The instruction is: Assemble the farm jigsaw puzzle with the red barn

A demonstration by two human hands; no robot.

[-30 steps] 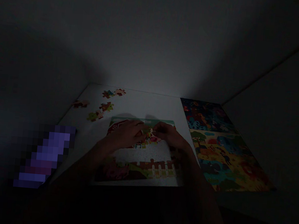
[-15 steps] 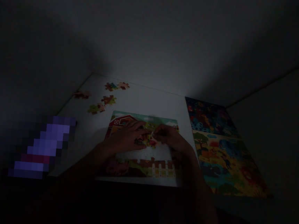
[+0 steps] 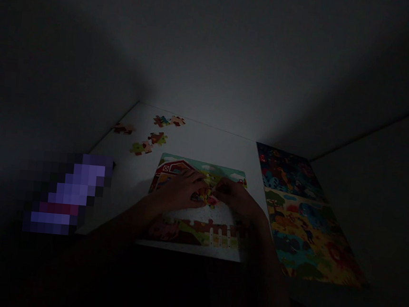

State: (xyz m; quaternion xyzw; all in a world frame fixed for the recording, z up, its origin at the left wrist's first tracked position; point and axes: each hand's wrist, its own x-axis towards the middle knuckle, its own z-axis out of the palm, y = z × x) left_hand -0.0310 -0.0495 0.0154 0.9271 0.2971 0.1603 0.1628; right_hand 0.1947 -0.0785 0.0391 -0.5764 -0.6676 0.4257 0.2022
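In dim light, a farm jigsaw puzzle [image 3: 203, 163] lies partly assembled on a white table, with a red barn, sky and a white fence in its joined parts. My left hand [image 3: 177, 192] rests over its left and middle part, fingers stretched and thumb apart, touching the pieces there. My right hand [image 3: 236, 198] is over the right part, thumb and fingertips pinched together at a small puzzle piece, mostly hidden by the fingers. Between the hands, colourful joined pieces [image 3: 210, 199] show. Below them is a gap with bare pale surface.
Several loose puzzle pieces [image 3: 157, 138] lie at the back left of the white table [image 3: 212, 142]. To the right are a dark picture sheet [image 3: 289, 170] and a bright animal picture [image 3: 308, 234]. A blurred purple patch [image 3: 76, 185] covers something at the left edge.
The view has shifted and tilted slightly, so the table and pieces appear further right. Both hands stay at the middle of the puzzle, with the right fingertips still pinched.
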